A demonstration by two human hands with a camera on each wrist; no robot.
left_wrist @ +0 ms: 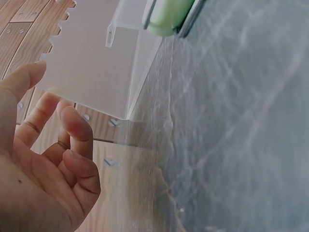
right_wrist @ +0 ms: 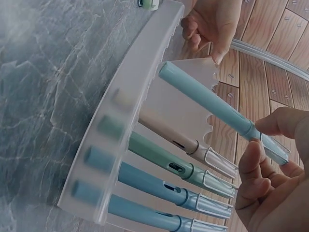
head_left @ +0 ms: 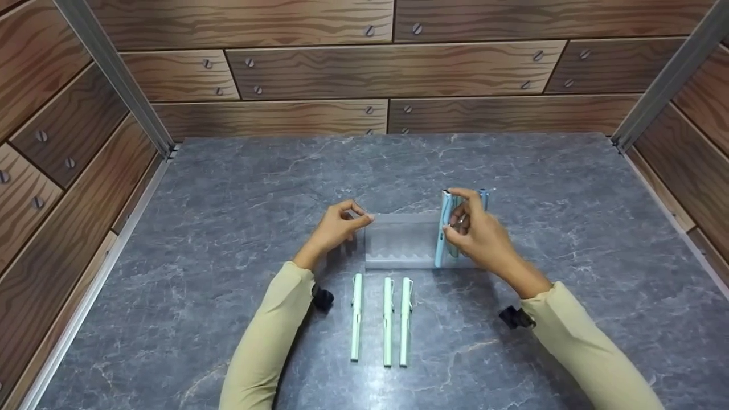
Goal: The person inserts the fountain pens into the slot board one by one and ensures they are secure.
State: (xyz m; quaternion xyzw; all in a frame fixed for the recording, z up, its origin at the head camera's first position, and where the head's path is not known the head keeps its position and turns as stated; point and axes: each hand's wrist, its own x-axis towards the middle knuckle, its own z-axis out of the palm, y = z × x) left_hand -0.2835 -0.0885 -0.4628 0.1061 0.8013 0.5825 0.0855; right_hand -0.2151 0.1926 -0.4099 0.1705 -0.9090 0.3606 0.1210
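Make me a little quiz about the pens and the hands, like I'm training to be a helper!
1. How many pale green pens lie on the table in front of the clear stand?
2. True or false: the left hand is holding a pen.
3. What colour is the held pen in the right hand: A) orange, B) light blue, or C) red?

Key:
1. Three.
2. False; it pinches the clear stand's edge.
3. B.

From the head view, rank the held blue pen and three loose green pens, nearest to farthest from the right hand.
1. Blue pen, pinched in the right hand.
2. Rightmost green pen, lying flat.
3. Middle green pen, just left of it.
4. Leftmost green pen, farther left.
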